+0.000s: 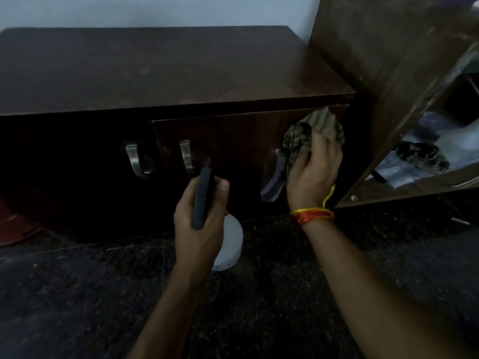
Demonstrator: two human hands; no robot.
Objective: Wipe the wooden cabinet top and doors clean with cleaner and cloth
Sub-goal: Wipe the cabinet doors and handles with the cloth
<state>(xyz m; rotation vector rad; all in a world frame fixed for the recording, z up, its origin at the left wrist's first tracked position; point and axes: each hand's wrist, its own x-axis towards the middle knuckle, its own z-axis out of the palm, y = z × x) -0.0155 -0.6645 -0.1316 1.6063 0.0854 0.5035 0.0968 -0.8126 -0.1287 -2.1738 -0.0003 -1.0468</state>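
Observation:
A low dark wooden cabinet (160, 71) fills the upper half of the head view, its top bare and its doors shut. My left hand (201, 216) grips a spray bottle (233, 244) with a white body and a black trigger head, nozzle aimed at the middle door (233, 141). My right hand (315, 169) presses a crumpled green striped cloth (315, 130) against the upper right part of that door. A red and yellow thread circles my right wrist. Curved metal handles (187, 156) stick out of the doors.
A taller wooden unit (388, 60) stands at the right, touching the cabinet's corner, with a shelf holding cloths and papers (425, 154). The floor (77, 294) is dark speckled stone. A reddish round object (15, 226) lies at the far left on the floor.

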